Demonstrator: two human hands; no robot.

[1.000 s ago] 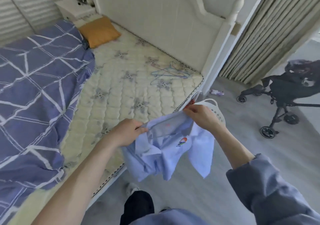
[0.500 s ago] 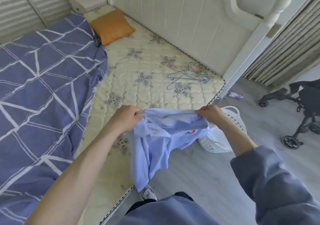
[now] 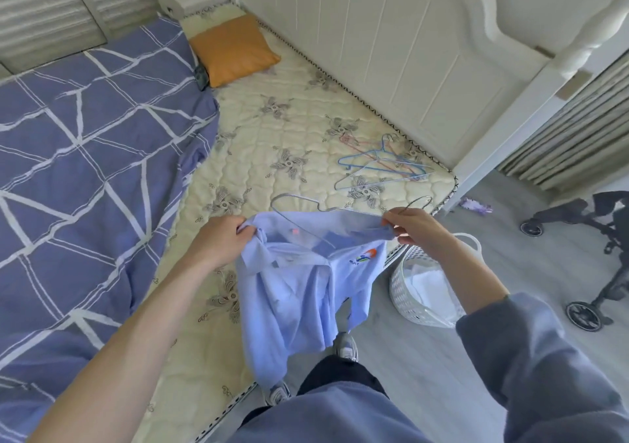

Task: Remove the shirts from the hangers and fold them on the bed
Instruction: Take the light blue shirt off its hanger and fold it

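I see a cream mattress (image 3: pixel 272 143) beside a blue quilt (image 3: pixel 85 170); over its near edge hangs the pale blue shirt (image 3: pixel 299 289), one shoulder bunched in the left hand's (image 3: pixel 221 241) grip. The right hand (image 3: pixel 415 228) pinches the wire hanger (image 3: pixel 350 208) by its hook, one end out of the collar; loose hangers (image 3: pixel 374 156) lie near the mattress corner.

I'm in a home bedroom: bed (image 3: pixel 299 129) at twelve o'clock, duvet (image 3: pixel 85 156) at nine, pillow (image 3: pixel 235 49) at eleven, headboard (image 3: pixel 391 44) at one, stroller (image 3: pixel 582 316) at three.
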